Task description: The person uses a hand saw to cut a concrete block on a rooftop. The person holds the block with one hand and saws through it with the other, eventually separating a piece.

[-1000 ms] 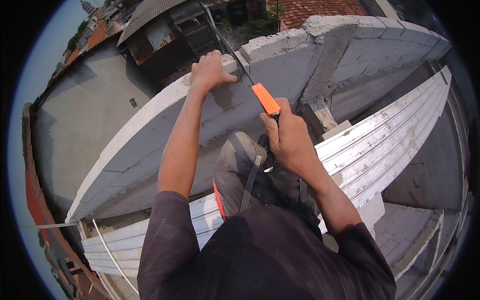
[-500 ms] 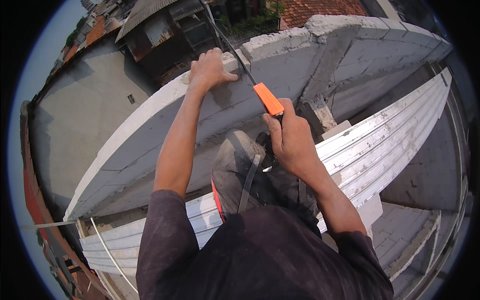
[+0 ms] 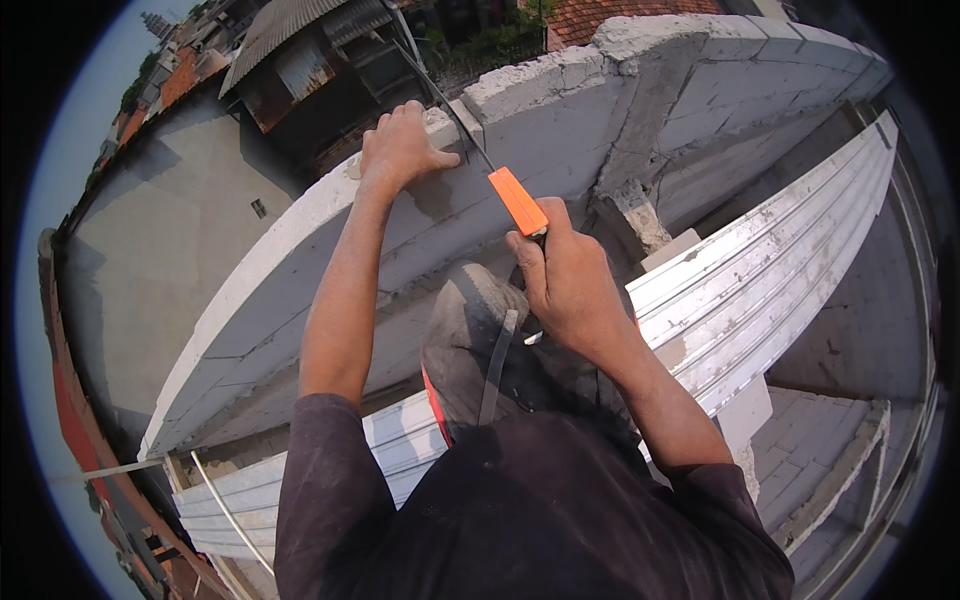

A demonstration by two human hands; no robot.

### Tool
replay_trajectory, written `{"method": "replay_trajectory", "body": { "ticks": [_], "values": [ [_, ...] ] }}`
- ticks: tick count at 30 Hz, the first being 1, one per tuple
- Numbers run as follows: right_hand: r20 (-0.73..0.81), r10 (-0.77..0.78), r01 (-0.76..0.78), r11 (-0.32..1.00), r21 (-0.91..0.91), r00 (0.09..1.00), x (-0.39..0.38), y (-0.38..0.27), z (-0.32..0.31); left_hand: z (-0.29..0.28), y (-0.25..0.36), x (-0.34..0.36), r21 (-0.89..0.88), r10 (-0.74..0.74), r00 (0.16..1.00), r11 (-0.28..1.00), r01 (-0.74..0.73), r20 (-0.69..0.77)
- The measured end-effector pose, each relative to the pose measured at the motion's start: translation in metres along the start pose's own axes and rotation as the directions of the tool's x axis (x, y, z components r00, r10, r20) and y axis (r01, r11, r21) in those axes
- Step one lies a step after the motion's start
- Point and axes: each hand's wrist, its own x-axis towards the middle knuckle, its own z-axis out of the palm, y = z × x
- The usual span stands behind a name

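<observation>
My right hand [image 3: 573, 285] is closed round the orange handle of a hand saw [image 3: 516, 202]. The saw's narrow dark blade slants up and away to the left across the top of a pale block wall [image 3: 540, 150], at a gap in its top course. Just left of the blade, my left hand [image 3: 402, 150] grips a light concrete block [image 3: 437, 128] on that top edge, fingers over the far side and thumb spread toward the blade. A damp-looking darker patch marks the wall's near face below the thumb.
Ribbed metal sheeting [image 3: 760, 290] runs across below me, behind the wall. A rough mortar column [image 3: 650, 110] joins the wall on the right. Beyond stand a plastered wall [image 3: 180, 230], a corrugated roof [image 3: 285, 35] and a tiled roof [image 3: 630, 20]. A thin pale pipe [image 3: 225, 505] lies lower left.
My right hand and the saw handle sit slightly further left in the picture, as does my left hand; the whole view has shifted a little. Both grips stay the same.
</observation>
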Motion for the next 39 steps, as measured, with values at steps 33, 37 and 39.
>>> {"method": "replay_trajectory", "body": {
  "ticks": [33,37,39],
  "values": [
    [0.005,0.035,-0.035,0.998,0.044,0.999,-0.045,0.022,-0.006,-0.015,0.004,0.003,-0.007,0.008,0.998,1.000,-0.007,0.061],
    [0.023,-0.062,0.062,0.998,0.006,0.998,-0.140,0.061,-0.028,-0.004,0.008,0.004,-0.014,-0.002,1.000,1.000,0.002,0.014],
    [0.022,-0.006,0.005,0.999,0.034,1.000,-0.135,0.033,-0.028,-0.006,0.009,0.003,0.005,0.022,0.999,1.000,-0.022,0.039]
  ]
}}
